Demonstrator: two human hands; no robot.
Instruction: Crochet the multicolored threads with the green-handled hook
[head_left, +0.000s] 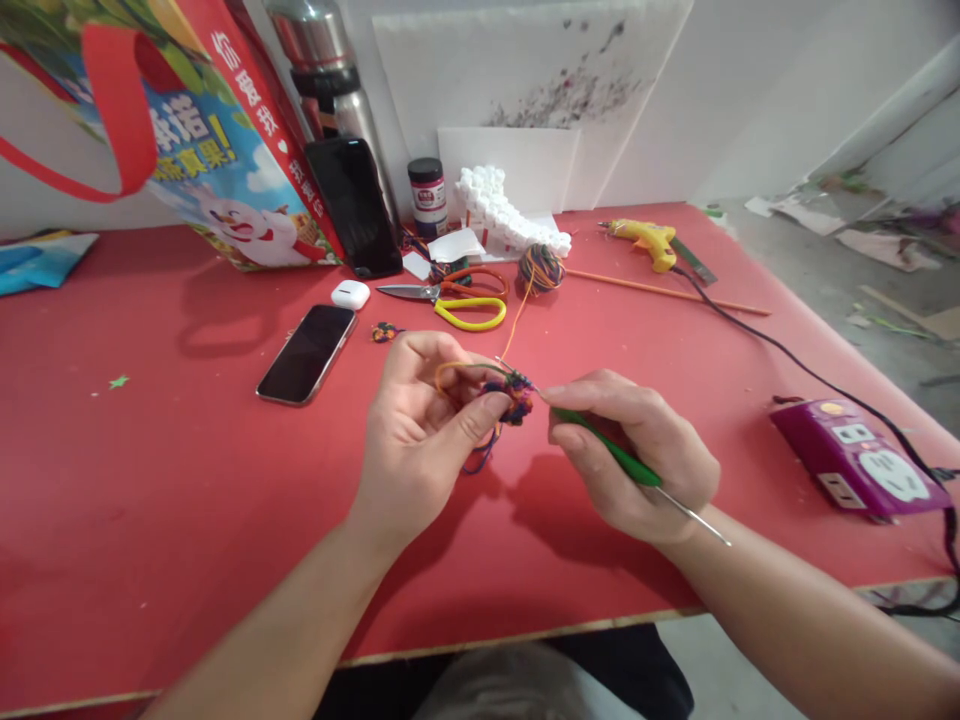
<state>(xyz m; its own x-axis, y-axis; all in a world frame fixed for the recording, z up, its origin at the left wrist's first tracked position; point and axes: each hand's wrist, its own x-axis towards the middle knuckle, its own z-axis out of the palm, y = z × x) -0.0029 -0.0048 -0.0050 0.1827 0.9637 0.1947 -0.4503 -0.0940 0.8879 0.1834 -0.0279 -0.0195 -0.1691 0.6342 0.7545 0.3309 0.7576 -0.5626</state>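
Observation:
Between the thumb and fingers of my left hand (427, 430) is a small multicoloured crochet piece (517, 398), in purple, orange and green yarn. My right hand (637, 445) grips a crochet hook with a green handle (611, 448); its front tip meets the right edge of the piece, and a second metal end sticks out behind toward my wrist. A strand of yarn passes over my left fingers and runs up to the variegated yarn ball (540, 269). Loose yarn tails hang below the piece. The exact stitch at the hook tip is too small to make out.
Beyond my hands lie scissors (469, 298), a small crocheted bit (385, 332), a phone (307, 355) and a white earbud case (350, 294). A yellow glue gun (646, 243) and purple power strip (859, 458) are at right. A gift bag (225, 190) stands at the back left.

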